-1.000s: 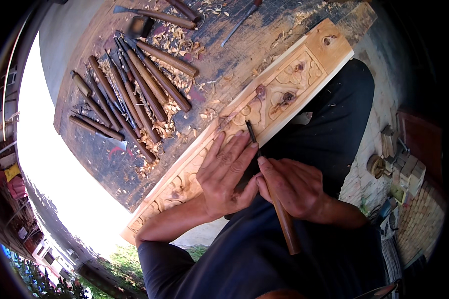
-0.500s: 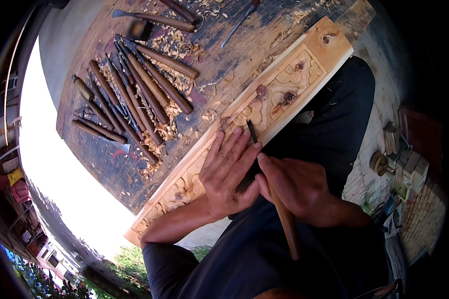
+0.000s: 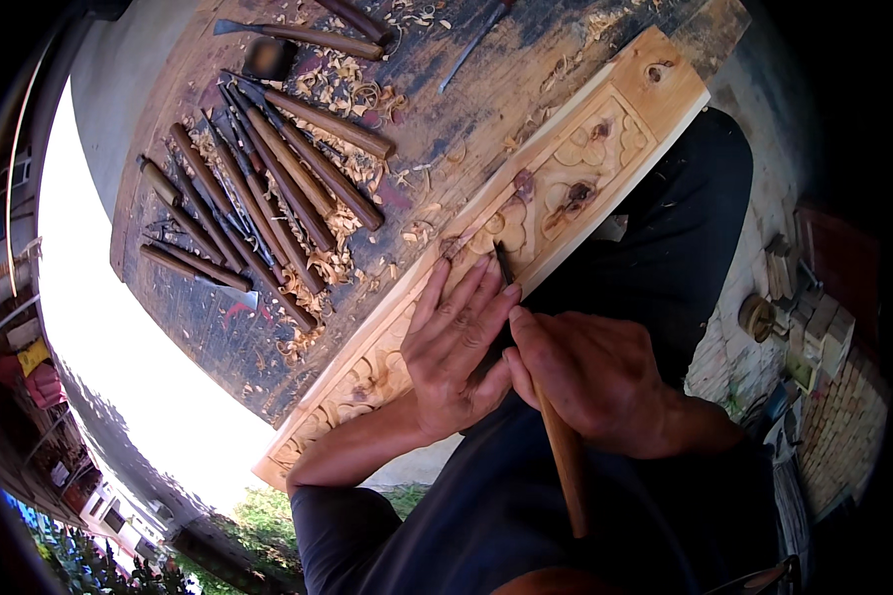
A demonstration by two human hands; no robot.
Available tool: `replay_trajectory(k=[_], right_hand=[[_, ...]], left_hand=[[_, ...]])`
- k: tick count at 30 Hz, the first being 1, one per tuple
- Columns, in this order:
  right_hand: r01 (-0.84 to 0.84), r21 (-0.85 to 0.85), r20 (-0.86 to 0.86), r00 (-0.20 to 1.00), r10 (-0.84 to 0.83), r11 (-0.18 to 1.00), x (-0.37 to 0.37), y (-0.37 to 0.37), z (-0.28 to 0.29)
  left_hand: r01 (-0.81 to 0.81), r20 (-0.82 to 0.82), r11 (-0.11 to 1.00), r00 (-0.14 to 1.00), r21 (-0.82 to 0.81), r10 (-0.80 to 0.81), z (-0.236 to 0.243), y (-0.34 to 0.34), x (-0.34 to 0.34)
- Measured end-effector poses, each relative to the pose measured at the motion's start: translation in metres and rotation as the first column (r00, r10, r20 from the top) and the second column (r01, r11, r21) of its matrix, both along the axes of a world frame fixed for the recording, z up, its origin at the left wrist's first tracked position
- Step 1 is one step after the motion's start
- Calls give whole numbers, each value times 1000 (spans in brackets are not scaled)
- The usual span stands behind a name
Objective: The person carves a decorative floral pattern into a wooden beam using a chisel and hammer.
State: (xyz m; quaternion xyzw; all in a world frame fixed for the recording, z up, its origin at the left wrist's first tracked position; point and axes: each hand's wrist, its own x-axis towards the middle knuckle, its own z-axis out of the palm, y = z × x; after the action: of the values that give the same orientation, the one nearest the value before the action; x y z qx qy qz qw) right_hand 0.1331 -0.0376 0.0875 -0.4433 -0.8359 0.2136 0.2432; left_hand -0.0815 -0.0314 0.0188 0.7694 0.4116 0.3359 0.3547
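Chisel (image 3: pixel 546 397) is sitting clamped in our right hand (image 3: pixel 590 382), tip resting on the carved wooden panel (image 3: pixel 566 188). Our left hand (image 3: pixel 456 352) is lying flat on the panel, fingers (image 3: pixel 466 293) spread beside the blade. Spare chisels (image 3: pixel 258 198) and shavings (image 3: pixel 337 238) are littering the surface (image 3: pixel 208 337).

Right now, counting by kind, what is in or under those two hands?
Hands: 2, left hand flat on the wood, right hand gripping
Chisel: 1
Carved wooden panel: 1
Total: 4
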Motion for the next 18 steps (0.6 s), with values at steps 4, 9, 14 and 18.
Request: replay_trajectory(k=[4, 9, 14, 18], right_hand=[[-9, -21, 49, 999, 10, 1000, -2, 1, 5], [-3, 27, 65, 998, 2, 1000, -4, 1, 0], [3, 73, 86, 996, -9, 997, -8, -4, -8], [25, 94, 113, 993, -36, 995, -10, -6, -6]], left_hand=[[2, 8, 1000, 1000, -24, -2, 0, 1, 0], [2, 20, 999, 1000, -51, -1, 1, -1, 1], [-31, 5, 999, 1000, -43, 31, 2, 1, 4], [-54, 12, 998, 998, -24, 54, 0, 0, 5]])
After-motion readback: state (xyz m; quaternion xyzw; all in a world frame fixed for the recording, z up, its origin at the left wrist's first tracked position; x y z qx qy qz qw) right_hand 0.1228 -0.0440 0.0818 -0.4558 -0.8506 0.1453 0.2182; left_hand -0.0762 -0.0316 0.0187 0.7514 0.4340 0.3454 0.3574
